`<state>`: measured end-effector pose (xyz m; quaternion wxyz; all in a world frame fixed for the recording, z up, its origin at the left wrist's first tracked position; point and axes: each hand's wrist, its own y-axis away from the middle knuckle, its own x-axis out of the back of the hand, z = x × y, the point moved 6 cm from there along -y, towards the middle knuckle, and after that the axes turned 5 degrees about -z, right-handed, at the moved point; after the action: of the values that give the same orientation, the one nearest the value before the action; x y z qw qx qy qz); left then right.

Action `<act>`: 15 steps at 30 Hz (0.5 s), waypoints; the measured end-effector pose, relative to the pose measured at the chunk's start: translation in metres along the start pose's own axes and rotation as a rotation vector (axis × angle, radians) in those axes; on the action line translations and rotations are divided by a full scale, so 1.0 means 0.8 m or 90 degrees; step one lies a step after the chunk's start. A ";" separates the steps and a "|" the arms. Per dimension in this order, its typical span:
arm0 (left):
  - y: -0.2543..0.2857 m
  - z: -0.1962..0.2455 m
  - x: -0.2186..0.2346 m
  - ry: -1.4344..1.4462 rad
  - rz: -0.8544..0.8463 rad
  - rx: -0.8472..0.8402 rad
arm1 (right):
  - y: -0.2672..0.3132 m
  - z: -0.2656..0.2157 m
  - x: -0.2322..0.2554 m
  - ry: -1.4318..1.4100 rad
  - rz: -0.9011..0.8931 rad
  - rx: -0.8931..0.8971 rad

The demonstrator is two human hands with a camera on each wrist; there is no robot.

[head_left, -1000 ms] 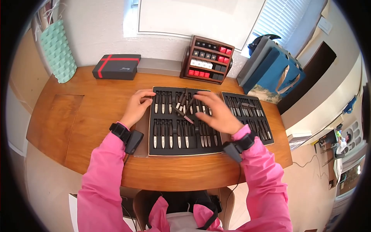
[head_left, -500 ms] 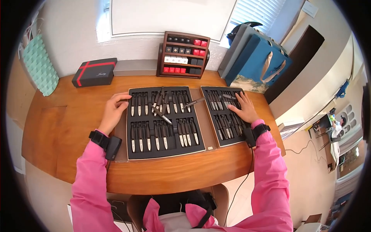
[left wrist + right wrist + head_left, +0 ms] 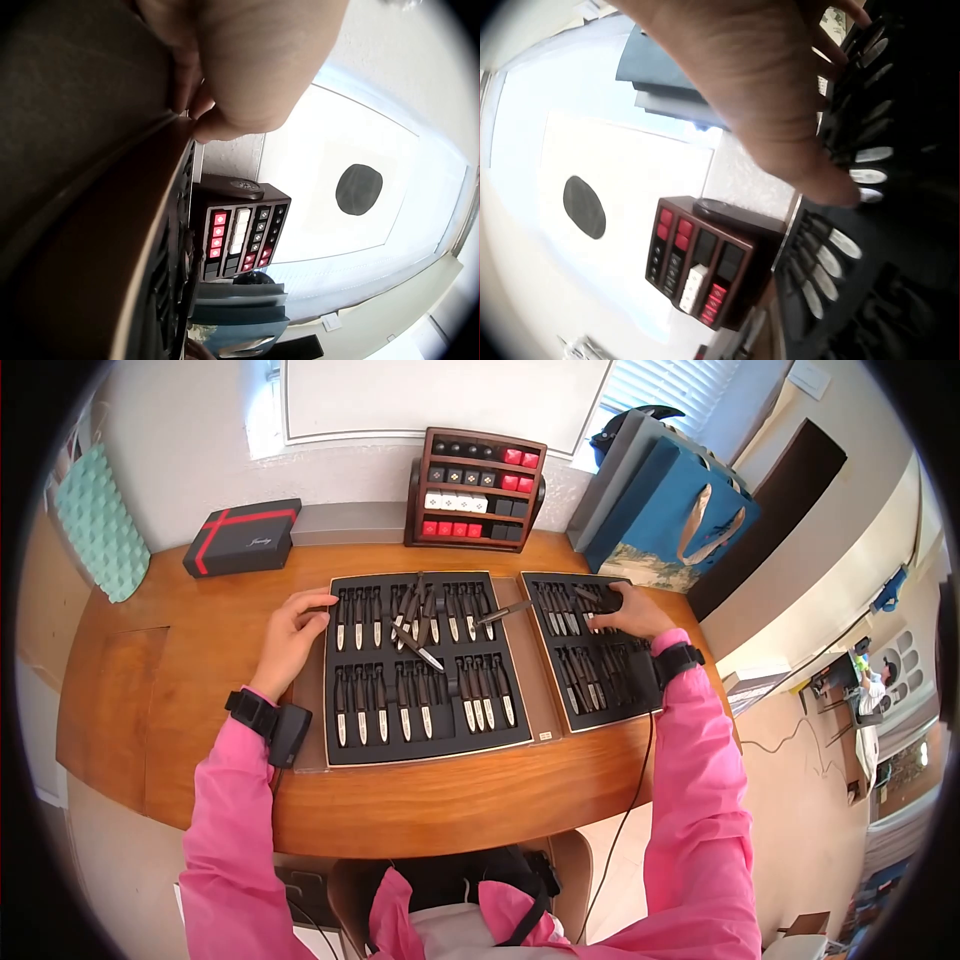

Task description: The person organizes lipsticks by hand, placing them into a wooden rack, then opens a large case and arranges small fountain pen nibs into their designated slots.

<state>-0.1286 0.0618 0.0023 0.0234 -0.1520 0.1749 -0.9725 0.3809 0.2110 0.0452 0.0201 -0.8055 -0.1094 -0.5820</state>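
Observation:
A black tray [image 3: 430, 750] holds rows of slim dark sticks with pale, blade-like pointed ends. Several sticks [image 3: 418, 647] lie loose and crossed on top of it, and another stick [image 3: 503, 612] hangs over its right edge. My left hand [image 3: 291, 635] rests at this tray's upper left edge, with index fingertip and thumb right at the rim. Over the upper part of a second black tray [image 3: 600, 712], my right hand [image 3: 640, 612] is spread with bent fingers above its sticks. The right thumb [image 3: 832, 184] touches the pale stick ends; the other fingers are partly hidden.
A wooden rack [image 3: 475, 490] of red, white and black cubes stands behind the trays. At the back left lies a dark box [image 3: 243, 538] with red ribbon. A blue gift bag [image 3: 675, 510] stands behind the right tray. A brown flat strip [image 3: 540, 660] runs between the trays.
My right hand has moved from the left tray across to the right one, and its fingers are now more bent. A stick now lies across the left tray's right edge. The left hand stays at the rim.

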 end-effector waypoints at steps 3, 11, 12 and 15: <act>-0.001 -0.003 0.001 -0.001 0.000 -0.001 | -0.018 0.014 -0.006 -0.020 -0.075 0.004; 0.001 0.004 0.000 0.004 0.004 0.002 | -0.015 -0.023 -0.006 0.164 -0.045 -0.081; 0.002 0.005 -0.001 0.002 0.006 0.002 | -0.016 -0.025 -0.007 0.181 -0.062 -0.098; 0.002 0.002 -0.001 0.005 0.008 0.004 | -0.026 -0.019 -0.008 0.223 -0.062 -0.110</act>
<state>-0.1274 0.0601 0.0033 0.0292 -0.1469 0.1732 -0.9734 0.3610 0.2277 0.0422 -0.0584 -0.6843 -0.0928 -0.7209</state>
